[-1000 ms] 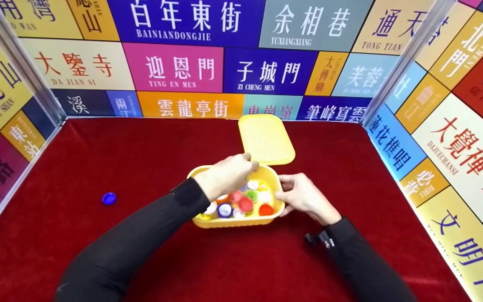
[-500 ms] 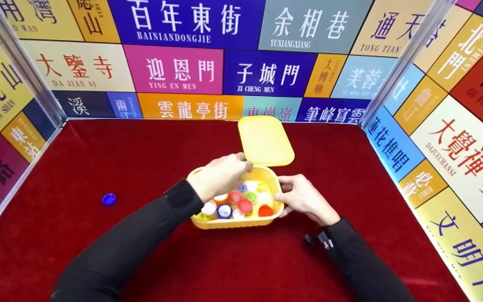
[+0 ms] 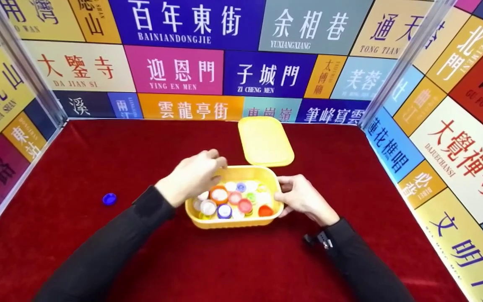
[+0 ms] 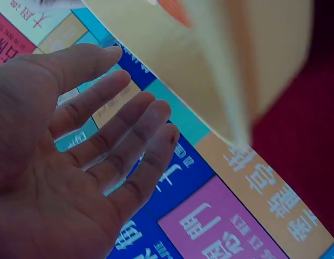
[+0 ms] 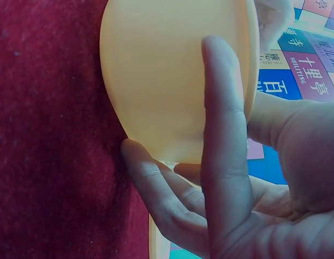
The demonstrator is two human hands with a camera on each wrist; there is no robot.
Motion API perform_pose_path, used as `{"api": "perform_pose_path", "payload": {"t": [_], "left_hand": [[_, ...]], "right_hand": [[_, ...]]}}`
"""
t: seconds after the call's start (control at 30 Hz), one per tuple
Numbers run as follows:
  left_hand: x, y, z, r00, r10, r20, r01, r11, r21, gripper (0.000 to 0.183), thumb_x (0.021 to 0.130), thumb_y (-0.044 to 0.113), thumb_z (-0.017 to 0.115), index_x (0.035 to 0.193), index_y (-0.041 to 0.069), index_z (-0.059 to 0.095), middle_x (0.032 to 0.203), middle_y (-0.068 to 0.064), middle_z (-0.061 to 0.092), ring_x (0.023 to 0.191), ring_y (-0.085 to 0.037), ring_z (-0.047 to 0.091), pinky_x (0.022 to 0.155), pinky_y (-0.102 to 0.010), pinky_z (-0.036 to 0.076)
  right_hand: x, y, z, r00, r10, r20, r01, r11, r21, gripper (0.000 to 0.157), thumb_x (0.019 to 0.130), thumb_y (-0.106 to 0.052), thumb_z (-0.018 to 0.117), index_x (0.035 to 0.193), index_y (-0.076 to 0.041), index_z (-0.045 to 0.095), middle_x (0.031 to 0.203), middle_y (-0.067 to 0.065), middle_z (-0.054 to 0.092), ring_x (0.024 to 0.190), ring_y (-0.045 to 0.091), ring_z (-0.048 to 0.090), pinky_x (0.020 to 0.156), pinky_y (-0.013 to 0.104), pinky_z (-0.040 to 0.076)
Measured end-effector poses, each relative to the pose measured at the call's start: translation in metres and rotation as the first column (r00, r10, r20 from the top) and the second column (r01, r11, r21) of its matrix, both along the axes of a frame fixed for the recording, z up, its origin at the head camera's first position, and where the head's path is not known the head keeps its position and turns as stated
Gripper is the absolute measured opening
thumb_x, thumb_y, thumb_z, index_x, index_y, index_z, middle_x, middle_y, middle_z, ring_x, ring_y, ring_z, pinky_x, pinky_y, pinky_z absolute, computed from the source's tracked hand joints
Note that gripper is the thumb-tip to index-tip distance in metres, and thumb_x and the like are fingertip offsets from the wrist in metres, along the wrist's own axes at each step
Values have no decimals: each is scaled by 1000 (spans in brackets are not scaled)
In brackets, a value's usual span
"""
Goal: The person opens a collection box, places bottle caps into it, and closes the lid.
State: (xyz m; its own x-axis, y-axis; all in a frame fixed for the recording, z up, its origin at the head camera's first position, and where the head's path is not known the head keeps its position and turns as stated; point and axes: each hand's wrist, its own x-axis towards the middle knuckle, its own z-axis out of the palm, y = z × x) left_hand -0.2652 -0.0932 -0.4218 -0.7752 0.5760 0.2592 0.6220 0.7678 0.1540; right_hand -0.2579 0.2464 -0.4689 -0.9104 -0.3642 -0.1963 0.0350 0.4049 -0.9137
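A yellow plastic box [image 3: 233, 224] sits on the red cloth, holding several coloured bottle caps [image 3: 245, 205] in red, white, blue, orange and green. My right hand [image 3: 306, 199] grips the box's right end; in the right wrist view its fingers [image 5: 223, 124] lie along the outer wall. Over the box's left rear rim hovers my left hand [image 3: 195, 174]. The left wrist view shows that palm bare, its fingers [image 4: 134, 121] loosely extended beside the box wall [image 4: 253, 65], holding nothing.
A yellow lid [image 3: 265, 141] lies flat behind the box. One blue bottle cap [image 3: 109, 199] rests on the red cloth [image 3: 149, 142] to the left. Upright panels with coloured sign plates [image 3: 174, 69] enclose the back and both sides.
My left hand has moved left, from over the box's middle to its left rear rim, uncovering more caps. The right hand and the box have stayed in place.
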Motion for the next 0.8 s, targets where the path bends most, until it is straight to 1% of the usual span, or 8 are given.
{"api": "perform_pose_path", "payload": {"t": [0.2,0.37,0.43,0.57,0.67,0.8], "left_hand": [[7,-30,-7,998,51,-29,-50,998,40,24,104,19,89,125,9,83,115,-14,73,103,-34,76,87,-51,72],[13,-56,-18,993,89,-76,-81,991,104,24,103,15,88,123,4,82,114,-19,73,100,-38,75,87,-54,71],[17,-68,-23,991,109,-72,-99,987,129,24,103,14,86,124,3,82,115,-21,74,102,-41,75,90,-55,71],[25,-92,-28,984,178,-22,-173,973,155,31,105,15,85,132,1,80,124,-23,74,110,-44,76,96,-59,69],[32,-112,-29,972,233,25,-234,959,160,35,105,16,84,136,1,78,128,-24,73,115,-46,75,98,-62,68],[42,-137,-32,957,282,75,-290,945,152,37,105,15,84,138,1,77,130,-25,73,118,-50,73,99,-66,66]], "right_hand": [[-1,1,-1,1000,-2,3,2,1000,10,54,102,4,72,156,0,70,131,31,82,90,37,88,65,41,72],[-1,2,-2,1000,5,-5,-5,1000,2,55,102,5,71,156,0,70,131,32,81,91,38,88,65,40,72],[0,2,-2,1000,5,-6,-5,1000,1,54,102,5,71,156,1,70,130,32,81,91,38,88,65,40,72],[0,1,-1,1000,-3,-2,3,1000,5,53,102,6,72,155,0,72,129,31,82,89,37,88,65,41,72],[-1,1,0,1000,-2,-2,2,1000,9,52,103,6,72,154,-1,72,129,30,82,88,36,88,65,41,72],[-1,1,-1,1000,2,1,-2,1000,2,52,103,6,72,155,0,72,130,31,82,90,37,88,65,41,72]]}}
